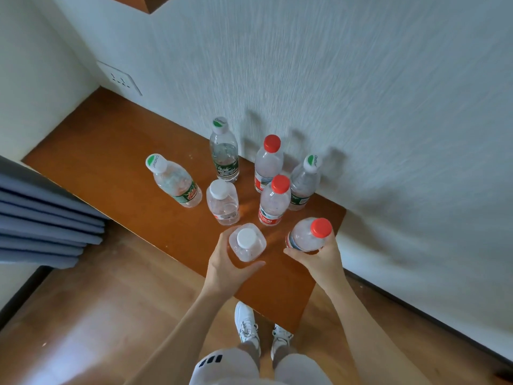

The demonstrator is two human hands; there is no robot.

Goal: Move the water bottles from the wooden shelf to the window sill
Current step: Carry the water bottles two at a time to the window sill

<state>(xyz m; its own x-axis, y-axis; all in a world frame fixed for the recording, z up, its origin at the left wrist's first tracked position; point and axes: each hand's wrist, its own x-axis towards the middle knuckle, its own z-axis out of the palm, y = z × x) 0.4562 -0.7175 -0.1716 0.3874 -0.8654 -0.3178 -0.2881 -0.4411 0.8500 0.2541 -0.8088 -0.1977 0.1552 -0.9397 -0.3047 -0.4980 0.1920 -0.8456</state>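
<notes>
While the left hand (228, 266) curls its fingers round the white-capped bottle (247, 241) and the right hand (319, 261) round the red-capped bottle (309, 236) — both at the wooden shelf (111, 151), six other bottles (223, 201) beyond the fingertips — a straight vertical lift should spare those neighbours.

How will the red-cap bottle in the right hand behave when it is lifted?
The red-cap bottle looks thin-walled, so it may dent under the right hand. Being round, it would probably roll if laid down. No water level shows, so weight is uncertain.
</notes>
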